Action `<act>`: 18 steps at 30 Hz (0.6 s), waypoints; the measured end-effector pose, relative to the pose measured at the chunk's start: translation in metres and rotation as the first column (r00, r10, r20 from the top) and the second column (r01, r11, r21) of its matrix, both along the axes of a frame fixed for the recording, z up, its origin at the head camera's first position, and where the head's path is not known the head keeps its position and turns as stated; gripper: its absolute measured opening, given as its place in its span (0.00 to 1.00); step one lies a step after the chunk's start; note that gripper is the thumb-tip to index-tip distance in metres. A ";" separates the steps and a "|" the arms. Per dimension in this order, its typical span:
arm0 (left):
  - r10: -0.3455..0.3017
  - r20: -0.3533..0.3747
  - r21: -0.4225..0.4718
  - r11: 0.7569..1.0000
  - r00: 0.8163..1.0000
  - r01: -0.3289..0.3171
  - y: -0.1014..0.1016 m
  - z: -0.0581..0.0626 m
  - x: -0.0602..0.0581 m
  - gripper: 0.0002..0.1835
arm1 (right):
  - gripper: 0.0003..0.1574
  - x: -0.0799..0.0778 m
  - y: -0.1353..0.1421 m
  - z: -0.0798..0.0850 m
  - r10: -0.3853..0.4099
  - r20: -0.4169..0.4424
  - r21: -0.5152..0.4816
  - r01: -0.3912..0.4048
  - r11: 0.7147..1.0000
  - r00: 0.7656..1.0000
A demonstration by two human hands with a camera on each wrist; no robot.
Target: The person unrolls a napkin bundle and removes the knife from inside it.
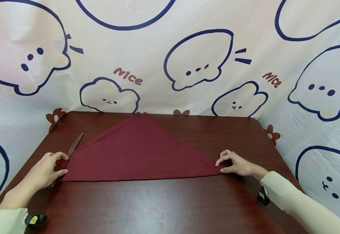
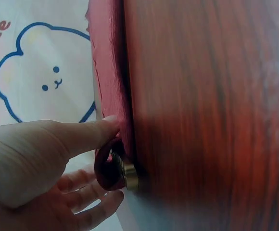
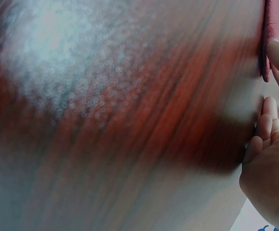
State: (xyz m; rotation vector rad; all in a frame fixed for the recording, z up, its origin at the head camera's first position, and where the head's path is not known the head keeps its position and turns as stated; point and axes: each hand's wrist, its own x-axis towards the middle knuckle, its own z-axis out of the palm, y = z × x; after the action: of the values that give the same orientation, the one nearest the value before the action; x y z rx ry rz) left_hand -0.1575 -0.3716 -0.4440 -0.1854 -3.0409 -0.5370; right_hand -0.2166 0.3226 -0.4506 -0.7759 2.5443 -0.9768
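Observation:
A dark red cloth napkin lies on the table as a wide triangle, its long edge nearest me and its peak at the back. At its left corner my left hand pinches the cloth, which curls over there. A table knife lies slantwise under that corner. Its blade sticks out past the sloping edge, and its middle is covered by cloth. In the left wrist view a gold-coloured metal end pokes from the curled napkin beside the fingers. My right hand pinches the napkin's right corner between thumb and fingers.
The dark brown wooden table has rounded back corners. A pale curtain printed with cartoon bears surrounds it at the back and both sides. Each wrist wears a black strap device.

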 end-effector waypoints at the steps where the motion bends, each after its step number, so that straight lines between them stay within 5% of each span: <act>1: 0.002 -0.002 0.004 1.000 1.000 -0.002 -0.001 0.000 0.000 0.21 | 0.11 0.000 0.000 0.000 -0.001 0.004 0.000 0.001 1.000 1.000; 18: 0.054 0.010 0.045 0.998 0.999 -0.054 -0.034 0.002 -0.001 0.24 | 0.11 -0.001 0.000 -0.001 -0.007 0.000 0.007 0.007 1.000 1.000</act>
State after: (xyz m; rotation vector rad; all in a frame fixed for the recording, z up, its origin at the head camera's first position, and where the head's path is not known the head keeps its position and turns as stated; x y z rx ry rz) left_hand -0.1588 -0.4054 -0.4417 -0.0993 -3.0294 -0.6036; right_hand -0.2179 0.3225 -0.4515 -0.7652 2.5511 -0.9691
